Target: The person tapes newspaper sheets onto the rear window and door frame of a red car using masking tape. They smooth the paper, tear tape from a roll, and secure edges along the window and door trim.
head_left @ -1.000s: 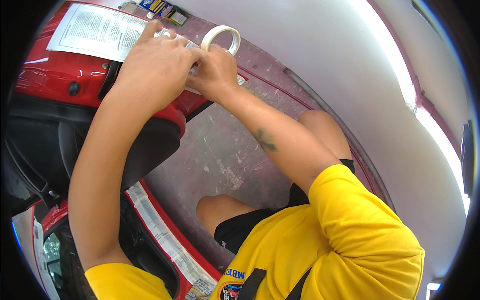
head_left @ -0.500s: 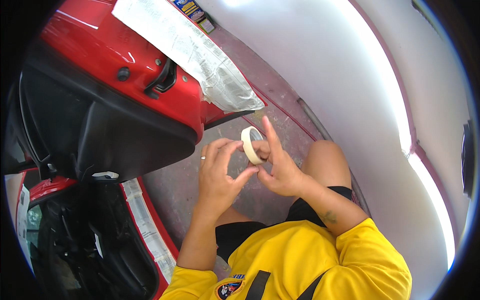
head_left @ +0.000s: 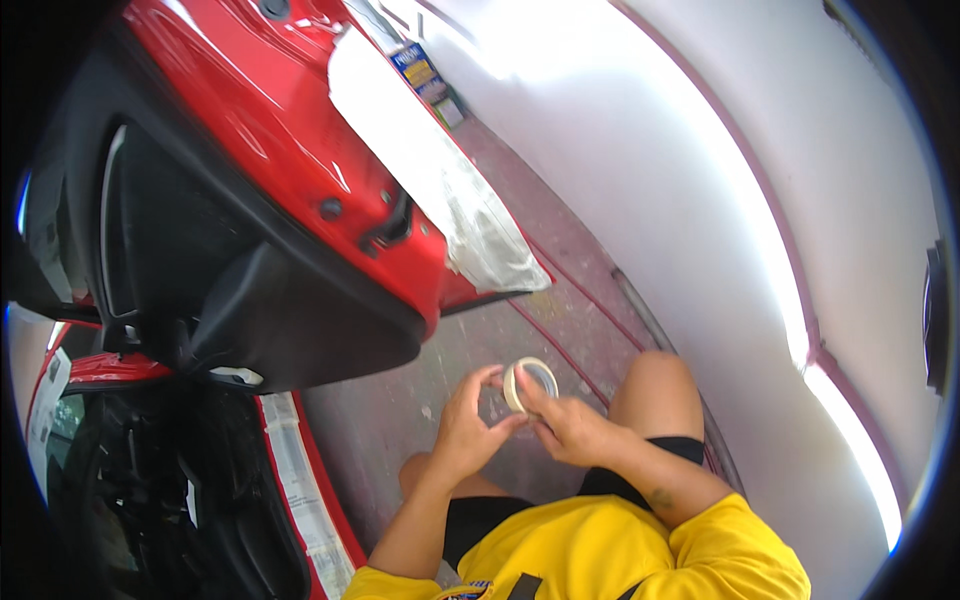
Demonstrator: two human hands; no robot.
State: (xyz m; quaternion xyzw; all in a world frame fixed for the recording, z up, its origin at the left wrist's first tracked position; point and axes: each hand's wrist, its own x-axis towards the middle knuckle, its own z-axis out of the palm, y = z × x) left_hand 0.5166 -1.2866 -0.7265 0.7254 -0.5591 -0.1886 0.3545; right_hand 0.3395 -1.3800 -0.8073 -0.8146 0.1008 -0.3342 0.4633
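Observation:
A roll of cream masking tape (head_left: 512,390) is held up between my two hands, in front of my bent knee. My right hand (head_left: 578,430) grips it from the right, with fingers bent over and into the ring. From the other side, my left hand (head_left: 466,428) curves its fingers and thumb around the roll's left edge, fingertips touching or very close to it. Ahead and to the left of my hands, a red car door (head_left: 290,150) with a black inner panel stands open. White paper (head_left: 430,165) covers a strip along its outer edge.
More paper (head_left: 300,480) is taped along the red sill at lower left, beside the dark car interior (head_left: 190,490). Red hoses (head_left: 565,345) run over the worn floor. A pale wall (head_left: 680,200) curves up on the right. Blue and green containers (head_left: 425,75) stand behind the door.
My view has shifted, so the door and hands sit lower in the picture. My right index finger, raised before, is now bent over the tape roll.

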